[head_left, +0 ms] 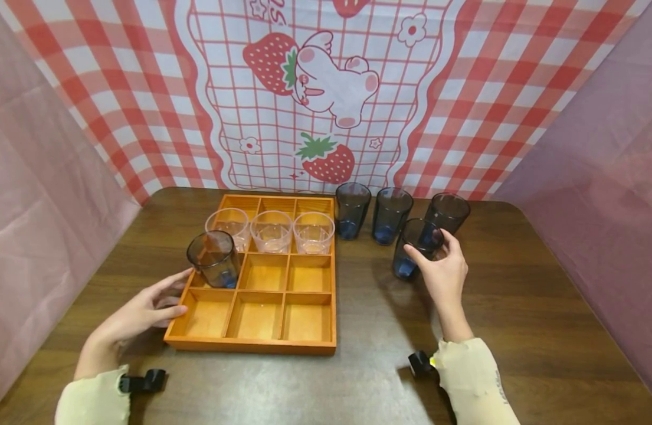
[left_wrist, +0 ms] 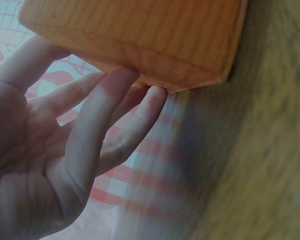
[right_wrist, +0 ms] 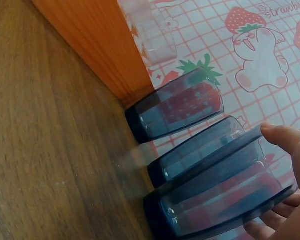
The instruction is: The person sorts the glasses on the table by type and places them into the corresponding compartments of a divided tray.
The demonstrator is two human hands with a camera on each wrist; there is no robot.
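My right hand [head_left: 445, 268] grips a dark blue-tinted glass [head_left: 405, 265] near its rim, thumb on one side and fingers on the other. In the right wrist view this glass [right_wrist: 215, 200] is upright, its base close to the tabletop. My left hand [head_left: 145, 307] is at the left side of a wooden compartment tray [head_left: 256, 346]; in the left wrist view its fingertips [left_wrist: 157, 95] touch the tray wall [left_wrist: 140, 35]. Another dark glass [head_left: 214, 260] stands in the middle row's left compartment. Three clear glasses [head_left: 228, 227] [head_left: 271, 232] [head_left: 313, 233] occupy the back row.
Three more dark glasses [head_left: 352, 209] [head_left: 392, 215] [head_left: 449, 209] stand along the table's back edge, right of the tray. The wooden table [head_left: 368, 383] meets a strawberry-print cloth [head_left: 326, 77] behind, with pink cloth [head_left: 596, 177] at the sides.
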